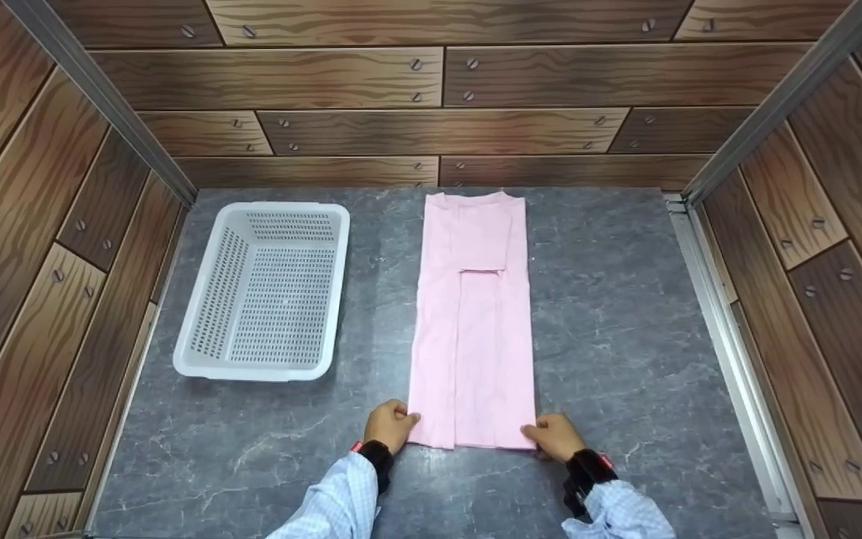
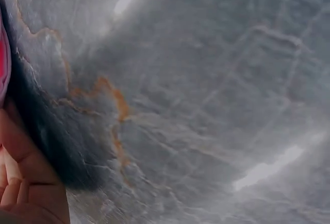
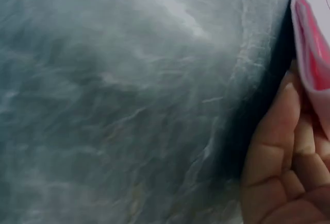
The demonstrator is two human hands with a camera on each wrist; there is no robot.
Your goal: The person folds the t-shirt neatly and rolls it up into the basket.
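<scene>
A pink shirt [image 1: 476, 359], folded into a long narrow strip, lies on the grey marbled table with its collar at the far end. Its sides are turned inward and a sleeve flap shows near the top. My left hand [image 1: 388, 427] pinches the near left corner, and my right hand [image 1: 555, 436] pinches the near right corner. In the right wrist view, curled fingers [image 3: 276, 147] hold the layered pink edge [image 3: 309, 54]. The left wrist view catches only part of the left hand [image 2: 31, 183] and a sliver of pink cloth [image 2: 4, 59].
A white perforated plastic basket [image 1: 337, 299] stands on the left of the table [image 1: 610, 322]. Wood-patterned panels [image 1: 341, 135] enclose the back and both sides. A metal rail [image 1: 738, 374] runs along the right edge.
</scene>
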